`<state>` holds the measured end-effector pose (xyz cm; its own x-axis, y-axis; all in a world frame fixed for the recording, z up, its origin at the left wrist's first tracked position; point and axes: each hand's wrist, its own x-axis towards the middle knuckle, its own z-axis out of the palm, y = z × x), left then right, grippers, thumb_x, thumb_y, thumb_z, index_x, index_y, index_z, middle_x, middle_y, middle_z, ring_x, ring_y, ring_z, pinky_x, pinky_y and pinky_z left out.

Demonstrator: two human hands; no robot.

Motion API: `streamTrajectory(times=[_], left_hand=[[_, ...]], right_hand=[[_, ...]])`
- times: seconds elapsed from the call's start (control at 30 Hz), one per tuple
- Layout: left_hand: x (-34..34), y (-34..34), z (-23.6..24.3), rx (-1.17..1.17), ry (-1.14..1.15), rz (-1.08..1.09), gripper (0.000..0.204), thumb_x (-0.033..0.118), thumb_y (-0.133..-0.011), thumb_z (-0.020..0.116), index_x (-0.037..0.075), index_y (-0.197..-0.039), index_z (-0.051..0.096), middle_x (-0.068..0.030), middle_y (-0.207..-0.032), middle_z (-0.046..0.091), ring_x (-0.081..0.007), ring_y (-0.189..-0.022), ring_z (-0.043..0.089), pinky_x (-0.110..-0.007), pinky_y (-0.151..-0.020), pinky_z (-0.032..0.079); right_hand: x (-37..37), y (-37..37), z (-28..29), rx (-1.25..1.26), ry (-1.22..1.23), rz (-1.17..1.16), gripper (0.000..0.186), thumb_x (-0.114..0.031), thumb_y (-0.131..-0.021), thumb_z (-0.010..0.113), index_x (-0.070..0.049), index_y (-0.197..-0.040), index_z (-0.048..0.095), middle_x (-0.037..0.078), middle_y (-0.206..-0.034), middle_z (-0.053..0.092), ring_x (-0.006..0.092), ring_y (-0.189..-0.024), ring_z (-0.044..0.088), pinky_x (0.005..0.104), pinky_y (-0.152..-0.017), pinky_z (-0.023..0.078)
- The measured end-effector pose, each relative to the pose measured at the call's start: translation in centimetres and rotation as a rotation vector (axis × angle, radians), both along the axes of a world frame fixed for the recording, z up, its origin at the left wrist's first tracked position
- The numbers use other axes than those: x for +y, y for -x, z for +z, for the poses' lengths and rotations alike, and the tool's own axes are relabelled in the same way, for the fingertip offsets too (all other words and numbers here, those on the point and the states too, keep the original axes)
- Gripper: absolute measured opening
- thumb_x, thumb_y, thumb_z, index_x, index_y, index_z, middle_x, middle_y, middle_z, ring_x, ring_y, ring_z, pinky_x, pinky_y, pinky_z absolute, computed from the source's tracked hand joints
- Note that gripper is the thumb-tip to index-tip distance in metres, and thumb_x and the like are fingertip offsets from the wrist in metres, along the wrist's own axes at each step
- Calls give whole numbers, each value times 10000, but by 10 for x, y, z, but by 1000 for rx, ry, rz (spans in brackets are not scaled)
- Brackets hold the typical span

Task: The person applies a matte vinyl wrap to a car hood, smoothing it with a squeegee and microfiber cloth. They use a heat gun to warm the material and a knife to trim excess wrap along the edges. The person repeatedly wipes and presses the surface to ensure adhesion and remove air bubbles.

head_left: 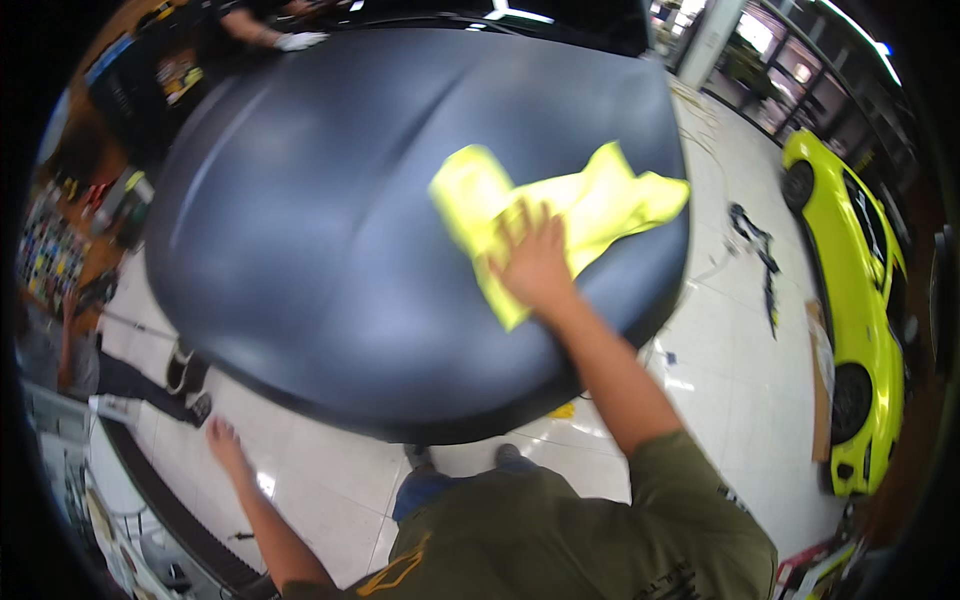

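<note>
A large, dark matte car hood [300,270] fills the middle of the head view. On its right part lies a bright yellow cloth [610,195], crumpled, with folds and a loose corner toward the hood's right edge. My right hand [533,255] lies flat on the cloth's near left part, its fingers spread and stretched out over it. My left hand [224,440] hangs out to the left, short of the hood's near edge and apart from it. It is small and blurred, so its fingers do not show clearly; nothing is visible in it.
At the far left, another person's gloved hand [300,41] is by the hood. Another person's leg [150,385] shows at left. A yellow-green car [855,300] stands at right, with a flat cardboard piece [820,385] beside it. A dark cable-like object [765,255] lies on the tiled floor.
</note>
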<state>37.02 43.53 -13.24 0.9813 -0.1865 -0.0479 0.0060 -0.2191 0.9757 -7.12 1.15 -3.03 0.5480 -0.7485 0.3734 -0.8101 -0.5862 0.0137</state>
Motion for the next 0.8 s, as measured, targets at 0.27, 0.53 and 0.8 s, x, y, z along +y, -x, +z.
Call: streamTrajectory(times=[0.27,0.53,0.8], left_hand=[[-229,-18,105,-918,-654,-577,615,428,-943,485,36,-1407,391,-220,-1496,299,-409,-1377,272,-528,-1116,202],[-262,-51,88,-807,-744,-468,696,493,-968,374,11,-1462,277,-221,-1536,206,-425,-1419,160,-529,-1143,120],[-247,141,91,-1145,-655,-836,828,544,-921,431,-70,-1443,240,-281,-1524,156,-530,-1391,94,-583,-1131,102]], right_hand=[[165,-134,1,-47,-302,768,440,-223,-825,568,-111,-1250,577,174,-1375,470,376,-1294,411,527,-1075,312],[12,343,-56,-415,-95,-789,516,-267,-974,463,81,-1351,407,259,-1307,507,367,-1172,509,396,-1012,392],[153,362,-120,-1459,-520,-728,563,-390,-965,494,47,-1315,433,193,-1261,534,318,-1105,563,409,-959,449]])
